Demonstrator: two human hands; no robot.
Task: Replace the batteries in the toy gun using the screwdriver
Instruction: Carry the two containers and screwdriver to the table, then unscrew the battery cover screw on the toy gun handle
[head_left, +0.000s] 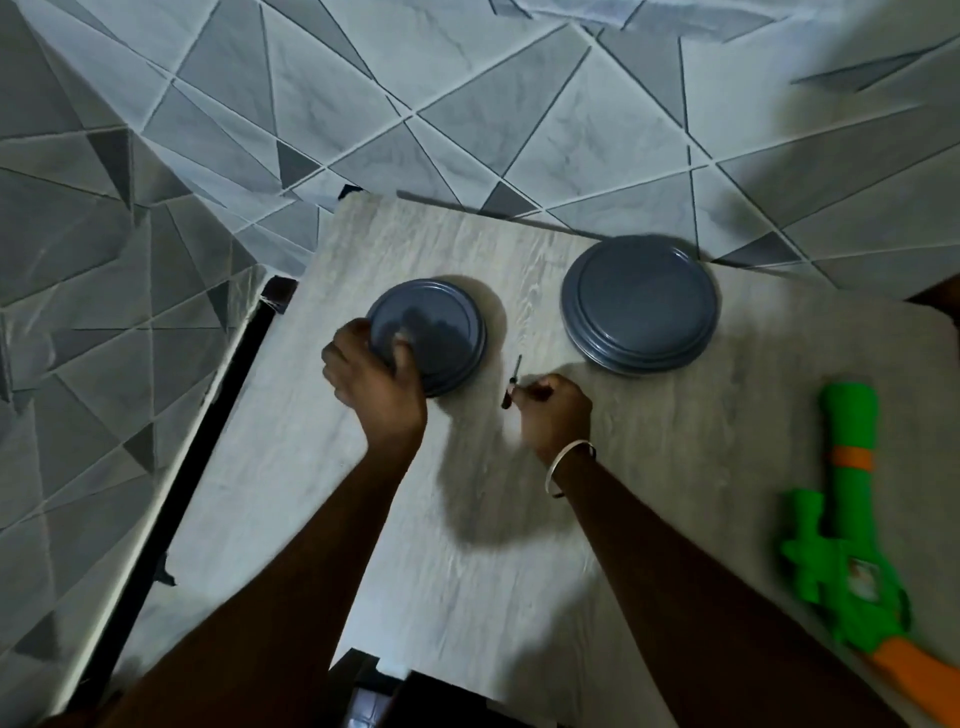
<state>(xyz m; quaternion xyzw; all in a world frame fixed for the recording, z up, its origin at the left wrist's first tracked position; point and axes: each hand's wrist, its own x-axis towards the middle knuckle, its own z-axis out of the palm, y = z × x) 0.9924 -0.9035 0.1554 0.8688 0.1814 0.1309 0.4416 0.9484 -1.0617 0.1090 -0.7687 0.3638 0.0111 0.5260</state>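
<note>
From my seat at the feed, the job looks barely begun. My right hand (553, 410) is curled, fingertips pinching the small dark-handled metal screwdriver (511, 382) near its handle. The thin shaft points away from me, clear of the pale wood-grain table top (519, 571). So the tool is in hand, and that is the only part of the task I can count as done.

My left hand (371, 374) has its fingers curled over the near rim of the smaller round grey-blue plastic dish (431, 332) and grips it. The dish lies just beyond and to the left of the right hand. Whether anything lies under or in that dish I cannot tell. A larger round grey-blue plastic dish (641, 304) sits beyond the right hand, apart from both hands.

The green and orange plastic toy gun (847, 499) lies flat on the table well to the right of my right hand. Its barrel points away from me, and neither hand touches it. I can make out no open battery cover on it, though the view is too coarse to find the hatch or its screw. No batteries, old or new, are visible anywhere.

By my reckoning everything that matters is left:
- bringing the gun in
- undoing the cover
- swapping the cells
- screwing the cover shut
</note>
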